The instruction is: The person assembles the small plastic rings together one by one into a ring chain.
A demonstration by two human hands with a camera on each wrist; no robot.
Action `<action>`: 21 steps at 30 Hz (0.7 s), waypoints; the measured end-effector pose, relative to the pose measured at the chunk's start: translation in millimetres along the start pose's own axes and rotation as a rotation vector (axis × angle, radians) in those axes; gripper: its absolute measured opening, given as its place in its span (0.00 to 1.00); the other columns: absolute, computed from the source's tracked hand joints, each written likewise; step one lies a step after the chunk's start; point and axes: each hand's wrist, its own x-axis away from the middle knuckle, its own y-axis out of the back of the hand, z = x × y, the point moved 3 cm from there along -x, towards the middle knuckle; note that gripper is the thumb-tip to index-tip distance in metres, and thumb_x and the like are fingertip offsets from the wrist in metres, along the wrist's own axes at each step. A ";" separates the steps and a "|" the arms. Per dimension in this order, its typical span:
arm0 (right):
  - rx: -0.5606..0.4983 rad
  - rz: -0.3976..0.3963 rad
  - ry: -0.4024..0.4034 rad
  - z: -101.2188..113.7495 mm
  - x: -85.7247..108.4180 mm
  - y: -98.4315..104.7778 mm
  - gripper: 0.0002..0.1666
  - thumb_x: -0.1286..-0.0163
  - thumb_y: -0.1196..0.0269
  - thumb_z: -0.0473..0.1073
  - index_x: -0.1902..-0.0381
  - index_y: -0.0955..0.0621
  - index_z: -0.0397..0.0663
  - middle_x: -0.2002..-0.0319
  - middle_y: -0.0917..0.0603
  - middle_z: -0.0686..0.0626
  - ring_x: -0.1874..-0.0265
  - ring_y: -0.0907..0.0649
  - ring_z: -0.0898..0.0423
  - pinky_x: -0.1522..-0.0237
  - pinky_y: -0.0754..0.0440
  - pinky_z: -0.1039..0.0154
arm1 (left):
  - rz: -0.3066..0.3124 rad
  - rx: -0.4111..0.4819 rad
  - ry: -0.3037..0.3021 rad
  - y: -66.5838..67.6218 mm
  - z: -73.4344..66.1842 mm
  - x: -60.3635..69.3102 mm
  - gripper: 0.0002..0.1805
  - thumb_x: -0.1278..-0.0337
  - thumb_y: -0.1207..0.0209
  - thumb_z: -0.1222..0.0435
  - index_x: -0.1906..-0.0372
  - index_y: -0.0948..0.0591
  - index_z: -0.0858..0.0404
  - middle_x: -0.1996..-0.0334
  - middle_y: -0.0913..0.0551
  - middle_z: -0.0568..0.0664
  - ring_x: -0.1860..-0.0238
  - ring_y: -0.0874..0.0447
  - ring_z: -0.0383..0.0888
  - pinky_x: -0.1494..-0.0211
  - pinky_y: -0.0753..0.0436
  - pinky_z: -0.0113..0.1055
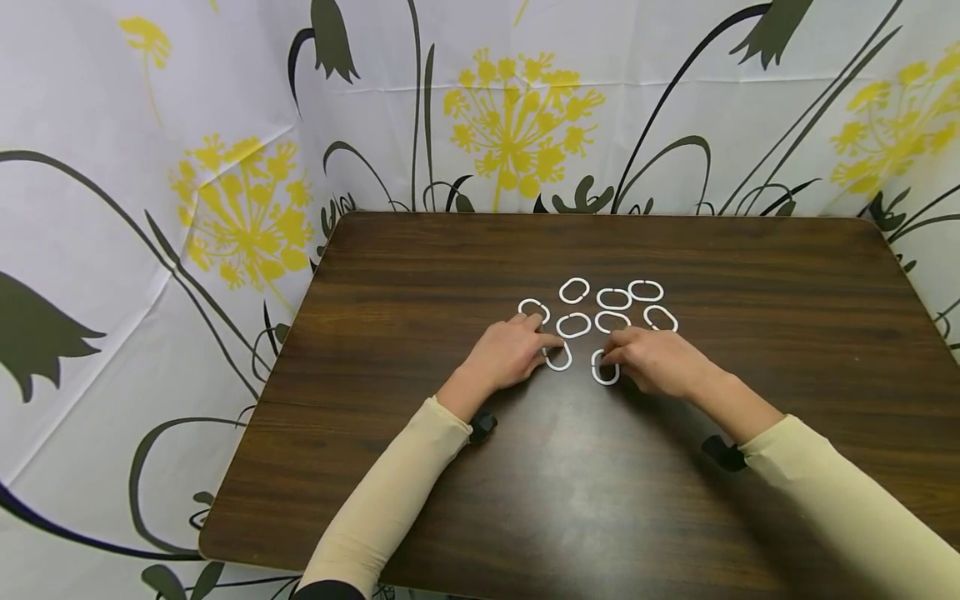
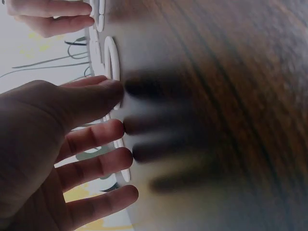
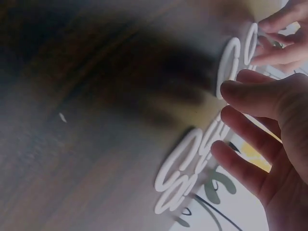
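Note:
Several white oval curtain rings lie in a loose cluster on the brown table (image 1: 450, 275). My left hand (image 1: 506, 350) reaches in from the left, thumb and index finger pinching the front left ring (image 1: 567, 358); its other fingers extend close to the tabletop. On the right, my right hand (image 1: 660, 360) pinches the front right ring (image 1: 604, 383) by its edge, and that ring still lies flat. In the right wrist view, thumb and forefinger meet at this ring (image 3: 222, 72). The fingers partly hide both rings.
Behind the front pair lie more rings, among them a middle ring (image 1: 573, 336), a back ring (image 1: 574, 279) and a right-hand ring (image 1: 648, 310). A white curtain (image 1: 652, 50) with yellow and grey flowers hangs along the table's back and left edges.

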 end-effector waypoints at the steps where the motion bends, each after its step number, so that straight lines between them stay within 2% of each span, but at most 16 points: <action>1: 0.002 -0.001 0.002 0.4 0.4 -0.6 0.14 0.44 0.32 0.29 0.63 0.11 0.51 0.61 0.18 0.54 0.64 0.16 0.56 0.69 0.17 0.56 | 0.001 -0.002 0.004 -0.6 -0.1 -0.1 0.17 0.38 0.38 0.59 0.46 0.16 0.41 0.58 0.24 0.49 0.58 0.22 0.48 0.62 0.19 0.42; 7: 0.006 -0.011 0.006 0.4 3.4 -4.7 0.13 0.49 0.27 0.31 0.65 0.10 0.52 0.65 0.20 0.55 0.67 0.18 0.58 0.70 0.18 0.58 | 0.015 -0.011 0.019 -2.5 1.2 -0.6 0.12 0.41 0.35 0.60 0.53 0.13 0.43 0.61 0.23 0.46 0.57 0.22 0.45 0.61 0.19 0.39; 14: 0.030 -0.043 0.059 2.1 4.7 -7.9 0.09 0.50 0.23 0.36 0.72 0.10 0.55 0.68 0.23 0.55 0.69 0.21 0.59 0.71 0.21 0.61 | 0.028 -0.005 0.014 -2.0 2.0 1.2 0.04 0.44 0.34 0.61 0.65 0.14 0.47 0.67 0.23 0.43 0.60 0.22 0.43 0.65 0.21 0.37; 18: 0.045 -0.048 0.069 2.4 4.1 -8.6 0.07 0.49 0.24 0.37 0.74 0.11 0.56 0.69 0.25 0.55 0.70 0.22 0.59 0.73 0.22 0.61 | -0.015 -0.010 -0.002 -2.5 1.9 3.5 0.02 0.43 0.34 0.61 0.69 0.16 0.49 0.68 0.25 0.43 0.62 0.24 0.43 0.66 0.22 0.36; 21: 0.045 -0.052 0.070 3.3 3.3 -8.5 0.07 0.47 0.24 0.37 0.74 0.12 0.55 0.69 0.25 0.55 0.71 0.22 0.58 0.73 0.22 0.61 | -0.050 0.000 -0.014 -4.6 2.0 5.6 0.02 0.38 0.37 0.60 0.67 0.18 0.51 0.67 0.26 0.45 0.62 0.26 0.44 0.67 0.22 0.37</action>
